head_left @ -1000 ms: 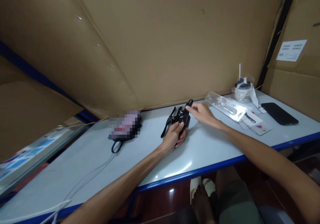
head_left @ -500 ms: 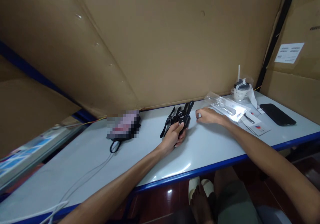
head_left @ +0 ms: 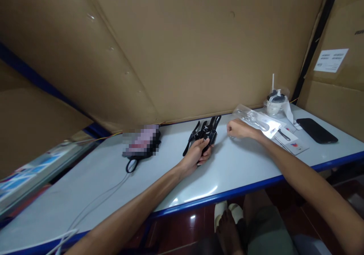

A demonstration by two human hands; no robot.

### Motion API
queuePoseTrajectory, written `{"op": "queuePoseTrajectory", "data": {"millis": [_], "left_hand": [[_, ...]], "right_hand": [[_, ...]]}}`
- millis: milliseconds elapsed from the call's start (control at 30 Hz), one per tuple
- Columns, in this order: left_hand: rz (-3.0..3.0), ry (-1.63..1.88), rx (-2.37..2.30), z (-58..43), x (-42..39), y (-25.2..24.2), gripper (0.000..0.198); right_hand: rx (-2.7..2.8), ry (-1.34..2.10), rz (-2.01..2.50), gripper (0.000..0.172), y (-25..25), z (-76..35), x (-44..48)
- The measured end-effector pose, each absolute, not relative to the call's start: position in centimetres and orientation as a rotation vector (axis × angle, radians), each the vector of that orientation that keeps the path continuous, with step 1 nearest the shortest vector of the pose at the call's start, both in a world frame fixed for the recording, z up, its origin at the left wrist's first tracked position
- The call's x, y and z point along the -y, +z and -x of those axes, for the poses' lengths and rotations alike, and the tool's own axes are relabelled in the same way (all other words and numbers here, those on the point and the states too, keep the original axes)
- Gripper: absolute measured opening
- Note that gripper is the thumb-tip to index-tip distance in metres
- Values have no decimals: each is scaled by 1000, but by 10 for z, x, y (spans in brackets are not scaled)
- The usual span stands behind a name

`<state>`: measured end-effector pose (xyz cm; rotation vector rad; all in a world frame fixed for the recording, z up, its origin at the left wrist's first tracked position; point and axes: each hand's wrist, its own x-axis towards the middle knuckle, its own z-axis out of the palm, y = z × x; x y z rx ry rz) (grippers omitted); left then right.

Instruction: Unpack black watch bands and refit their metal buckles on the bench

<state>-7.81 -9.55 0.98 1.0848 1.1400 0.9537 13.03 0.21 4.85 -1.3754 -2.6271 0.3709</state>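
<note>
My left hand (head_left: 196, 152) is closed round the near end of a glossy black object with several thin, blade-like arms (head_left: 203, 133). I cannot make out its exact kind, and my fingers cover part of it. Its arms point away from me, toward the cardboard wall. To the right, apart from that object, my right hand (head_left: 240, 129) is over the table with its fingers curled in. Whether anything small is pinched in it does not show. Just beyond that hand is a clear plastic package (head_left: 253, 119), partly covered by the hand and wrist.
The white table (head_left: 113, 194) has a blue front edge. A blurred-out item in a black case (head_left: 142, 143) with a loop lies left, near a thin cable. At right are a black phone (head_left: 317, 130), flat cards (head_left: 297, 145) and a lidded cup (head_left: 275, 103). Cardboard (head_left: 193, 50) walls the back.
My right hand has moved slightly right, away from the black object, and its fingers look more curled. My left hand keeps its hold in nearly the same place.
</note>
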Motion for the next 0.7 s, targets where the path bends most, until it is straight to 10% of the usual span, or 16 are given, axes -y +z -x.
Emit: {"op": "queuePoseTrajectory", "data": {"millis": [267,700], "left_hand": [[-1142,884,-1123,79,92,9,36],[-1174,838,-1108,80,89,8,32]], "right_hand": [[2265,757,1076,11,58,-121,3],[2415,202,1039,11,50,-84,48]]}}
